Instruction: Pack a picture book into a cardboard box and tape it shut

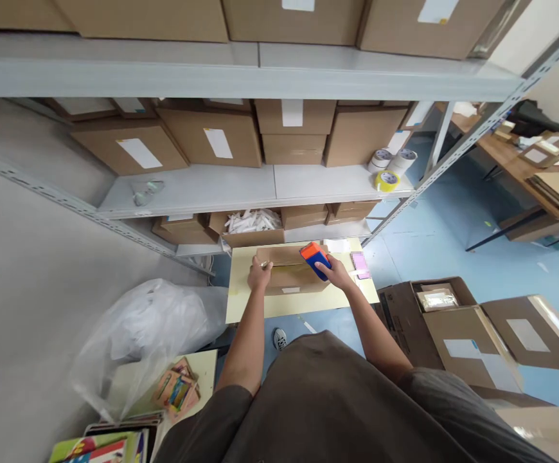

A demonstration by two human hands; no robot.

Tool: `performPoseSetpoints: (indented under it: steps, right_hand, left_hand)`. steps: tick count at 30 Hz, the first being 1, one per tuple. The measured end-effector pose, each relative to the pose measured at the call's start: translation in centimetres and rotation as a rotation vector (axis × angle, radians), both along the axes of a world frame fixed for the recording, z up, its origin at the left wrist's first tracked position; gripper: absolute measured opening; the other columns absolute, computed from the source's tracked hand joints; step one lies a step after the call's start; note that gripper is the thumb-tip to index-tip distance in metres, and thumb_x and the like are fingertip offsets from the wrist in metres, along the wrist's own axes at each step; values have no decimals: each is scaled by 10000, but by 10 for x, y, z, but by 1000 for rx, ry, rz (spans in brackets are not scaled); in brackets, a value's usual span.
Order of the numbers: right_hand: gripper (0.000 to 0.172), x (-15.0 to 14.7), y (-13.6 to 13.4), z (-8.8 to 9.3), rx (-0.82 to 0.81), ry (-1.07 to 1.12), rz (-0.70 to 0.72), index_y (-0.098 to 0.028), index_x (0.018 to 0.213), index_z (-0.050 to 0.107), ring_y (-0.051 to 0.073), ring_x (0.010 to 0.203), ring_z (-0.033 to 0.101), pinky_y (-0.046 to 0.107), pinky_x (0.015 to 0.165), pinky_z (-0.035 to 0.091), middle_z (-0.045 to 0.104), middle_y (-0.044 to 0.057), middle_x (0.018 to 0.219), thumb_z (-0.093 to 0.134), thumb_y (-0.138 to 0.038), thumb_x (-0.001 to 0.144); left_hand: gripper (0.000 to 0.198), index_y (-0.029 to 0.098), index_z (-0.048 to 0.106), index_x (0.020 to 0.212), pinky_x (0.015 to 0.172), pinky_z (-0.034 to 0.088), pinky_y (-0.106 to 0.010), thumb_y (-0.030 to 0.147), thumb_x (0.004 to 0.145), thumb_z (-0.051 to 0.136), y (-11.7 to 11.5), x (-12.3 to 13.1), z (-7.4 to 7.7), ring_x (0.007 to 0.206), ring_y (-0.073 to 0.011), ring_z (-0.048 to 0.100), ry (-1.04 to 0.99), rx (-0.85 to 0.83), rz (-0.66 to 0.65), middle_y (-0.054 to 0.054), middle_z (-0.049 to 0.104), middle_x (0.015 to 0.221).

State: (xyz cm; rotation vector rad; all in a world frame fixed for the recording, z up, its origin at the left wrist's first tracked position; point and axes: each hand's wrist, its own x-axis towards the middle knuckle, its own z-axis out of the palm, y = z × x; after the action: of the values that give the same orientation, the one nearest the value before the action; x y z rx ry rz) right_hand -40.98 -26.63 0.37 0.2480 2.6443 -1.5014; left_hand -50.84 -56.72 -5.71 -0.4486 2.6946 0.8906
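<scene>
A closed cardboard box (293, 275) lies on a small pale yellow table (279, 303) in front of me. My left hand (259, 275) rests on the box's left end, fingers curled over its edge, pinching what may be a tape end. My right hand (336, 272) grips an orange and blue tape dispenser (315, 260) held against the top right of the box. A small pink pad (360, 263) lies on the table right of the box.
Grey metal shelving (241, 188) full of cardboard boxes stands behind the table; tape rolls (389, 168) sit on its right end. Open cartons (457, 328) crowd the blue floor at right. A clear plastic bag (149, 328) and colourful books (178, 389) lie at left.
</scene>
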Motion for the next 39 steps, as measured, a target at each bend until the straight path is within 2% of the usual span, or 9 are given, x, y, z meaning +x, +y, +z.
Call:
performPoseSetpoints:
  steps: [4, 10, 15, 18, 22, 25, 28, 32, 39]
  right_hand:
    - [517, -32, -31, 12, -131, -84, 242, -210, 966, 696, 249, 863, 691, 329, 763, 539, 739, 47, 908, 709, -716, 863]
    - [504, -60, -32, 17, -78, -218, 393, -226, 802, 649, 207, 748, 640, 293, 673, 490, 676, 9, 787, 790, -708, 770]
    - [522, -66, -27, 19, -41, -243, 403, -225, 814, 659, 210, 760, 646, 293, 671, 490, 693, 17, 805, 766, -734, 762]
    - [533, -67, -25, 17, -55, -225, 413, -226, 818, 658, 217, 775, 655, 303, 687, 504, 701, 21, 813, 768, -743, 750]
    - [535, -67, -21, 15, -91, -201, 432, -228, 810, 639, 210, 762, 649, 300, 684, 499, 686, 11, 793, 759, -746, 749]
    - [553, -66, -19, 13, -75, -195, 450, -232, 826, 639, 214, 780, 643, 302, 695, 494, 687, 14, 810, 742, -769, 745]
    - [566, -65, -17, 8, -96, -181, 467, -235, 822, 634, 214, 790, 634, 300, 698, 490, 676, 9, 813, 750, -782, 737]
    - [595, -65, -16, 4, -140, -176, 480, -236, 800, 617, 211, 774, 620, 303, 689, 479, 650, 1, 794, 798, -795, 702]
    - [608, -63, -17, 16, -143, -164, 527, -237, 847, 648, 231, 819, 631, 313, 715, 475, 672, 20, 831, 786, -813, 714]
  left_hand:
    - [851, 184, 347, 1696, 1041, 529, -459, 564, 987, 624, -3, 1, -4, 1303, -396, 685, -13, 70, 13, -261, 613, 1532]
    - [854, 185, 268, 1734, 1089, 509, -502, 480, 1006, 602, -2, 4, -4, 1356, -423, 646, 19, 149, 12, -264, 410, 1703]
    - [950, 203, 270, 1733, 1193, 441, -522, 453, 938, 725, 2, 13, 10, 1583, -430, 397, 217, 173, 134, -227, 239, 1795]
    - [639, 195, 541, 1599, 1239, 401, -519, 450, 1018, 619, 6, 17, 24, 1589, -389, 389, 313, 220, 126, -203, 446, 1703]
    - [501, 195, 793, 1292, 1112, 524, -436, 561, 1053, 549, 17, 18, 37, 1323, -343, 650, 220, 567, -120, -149, 779, 1303]
    - [554, 165, 822, 1232, 1027, 574, -398, 626, 949, 703, 24, 17, 37, 1176, -315, 728, 103, 879, -198, -127, 812, 1241]
    - [607, 137, 841, 1159, 1015, 585, -419, 649, 834, 830, 27, 16, 30, 1128, -314, 747, 46, 1053, -94, -151, 816, 1227]
    - [632, 156, 859, 1075, 1000, 588, -430, 698, 752, 883, 26, 17, 22, 1086, -307, 758, 52, 1087, 5, -144, 830, 1168]
    - [578, 165, 868, 1030, 967, 593, -412, 672, 755, 889, 26, 20, 29, 1053, -303, 770, 70, 1085, -19, -135, 840, 1118]
